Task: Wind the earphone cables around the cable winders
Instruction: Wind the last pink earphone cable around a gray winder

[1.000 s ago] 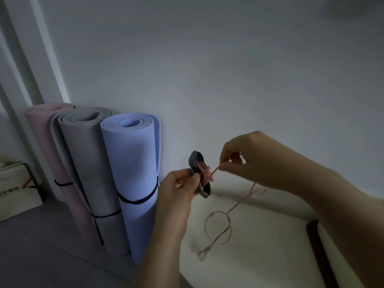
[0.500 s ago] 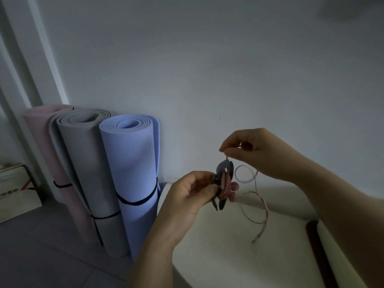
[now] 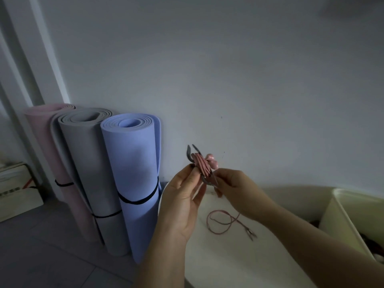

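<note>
My left grip [image 3: 182,204] held a dark grey cable winder [image 3: 204,180] up in front of the white wall [image 3: 228,69], with the thumb curled against the near side and the other fingers behind it. Several turns of the pink earphone cable [image 3: 202,167] lay side by side around the winder's middle, and its two thin wings stuck out above the coil. My right grip [image 3: 239,190] was closed just beside the winder's lower end, thumb and forefinger pinching the cable where it left the coil. From under that hand the unwound part dropped to the cream surface [image 3: 239,256] and lay there in a loose loop, its far end splitting into a small fork. A cream bin [image 3: 340,215] stood on the surface at the right, its contents too dark to make out. To the left, three rolled mats stood on end on the floor [image 3: 41,256] against the wall: a pink mat [image 3: 39,121], a grey mat [image 3: 87,152] and a lilac mat [image 3: 133,163], each bound with a black strap.
</note>
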`<state>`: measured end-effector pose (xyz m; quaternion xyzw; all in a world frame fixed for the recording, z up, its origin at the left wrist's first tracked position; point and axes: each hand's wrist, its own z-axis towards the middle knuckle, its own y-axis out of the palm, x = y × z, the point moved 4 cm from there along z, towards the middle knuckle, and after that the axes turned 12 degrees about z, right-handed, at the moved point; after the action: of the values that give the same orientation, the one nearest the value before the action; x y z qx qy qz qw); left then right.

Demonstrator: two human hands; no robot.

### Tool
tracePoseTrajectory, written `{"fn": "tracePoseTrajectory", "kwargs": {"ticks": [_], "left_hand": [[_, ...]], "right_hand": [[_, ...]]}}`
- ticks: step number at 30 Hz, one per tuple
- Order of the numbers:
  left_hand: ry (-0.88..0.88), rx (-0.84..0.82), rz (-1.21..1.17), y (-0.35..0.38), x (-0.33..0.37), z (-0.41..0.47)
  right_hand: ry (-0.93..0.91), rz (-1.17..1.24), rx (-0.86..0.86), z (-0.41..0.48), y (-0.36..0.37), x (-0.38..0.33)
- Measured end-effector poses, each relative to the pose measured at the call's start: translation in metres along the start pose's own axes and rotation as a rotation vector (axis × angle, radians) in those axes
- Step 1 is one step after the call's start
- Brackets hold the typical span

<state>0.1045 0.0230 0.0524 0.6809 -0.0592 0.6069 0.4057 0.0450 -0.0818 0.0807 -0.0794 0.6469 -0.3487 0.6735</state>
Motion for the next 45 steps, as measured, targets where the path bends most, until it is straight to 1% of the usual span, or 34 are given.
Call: {"fn": "tracePoseTrajectory", "kwargs": {"ticks": [3, 7, 11, 13, 15, 19, 21, 23, 25, 28, 32, 35, 39, 42, 45], "left_hand": [[-0.005, 0.066, 0.045, -0.005, -0.001, 0.001], [-0.016, 0.142, 0.053, -0.01, -0.001, 0.001], [0.008, 0.156, 0.136, -0.011, 0.001, -0.001], [0.003, 0.157, 0.138, -0.011, 0.001, -0.001], [-0.033, 0.143, 0.05, -0.01, 0.0, -0.001], [-0.135, 0.135, -0.215, -0.009, -0.004, 0.001], [-0.156, 0.141, -0.271, -0.009, -0.005, 0.001], [-0.147, 0.134, -0.19, -0.007, -0.004, 0.0], [-0.117, 0.153, -0.031, -0.005, -0.003, -0.001], [-0.038, 0.192, 0.138, -0.007, 0.0, -0.002], [0.058, 0.068, 0.339, -0.005, 0.007, -0.003], [0.063, -0.017, 0.498, -0.002, 0.003, -0.002], [0.057, -0.107, 0.596, 0.0, -0.002, -0.001], [0.06, -0.132, 0.62, -0.003, -0.001, -0.001], [0.045, -0.213, 0.661, -0.004, -0.001, -0.002]], "right_hand": [[-0.074, -0.19, -0.07, -0.004, 0.007, -0.011], [-0.11, -0.385, -0.138, -0.006, 0.006, -0.016], [-0.135, -0.56, -0.149, -0.009, -0.003, -0.029], [-0.142, -0.618, -0.151, -0.009, -0.01, -0.035], [-0.145, -0.642, -0.165, -0.008, -0.017, -0.038], [-0.154, -0.664, -0.181, -0.006, -0.024, -0.042], [-0.183, -0.669, -0.178, -0.006, -0.026, -0.046], [-0.211, -0.673, -0.19, -0.006, -0.023, -0.05], [-0.215, -0.658, -0.211, -0.006, -0.018, -0.053], [-0.206, -0.624, -0.166, -0.002, -0.025, -0.058], [-0.123, -0.561, -0.093, 0.001, -0.057, -0.064], [-0.144, -0.599, -0.125, 0.005, -0.067, -0.068], [-0.198, -0.584, -0.153, 0.008, -0.068, -0.068], [-0.21, -0.501, -0.153, 0.009, -0.068, -0.063], [-0.23, -0.402, -0.124, 0.011, -0.067, -0.054]]}}
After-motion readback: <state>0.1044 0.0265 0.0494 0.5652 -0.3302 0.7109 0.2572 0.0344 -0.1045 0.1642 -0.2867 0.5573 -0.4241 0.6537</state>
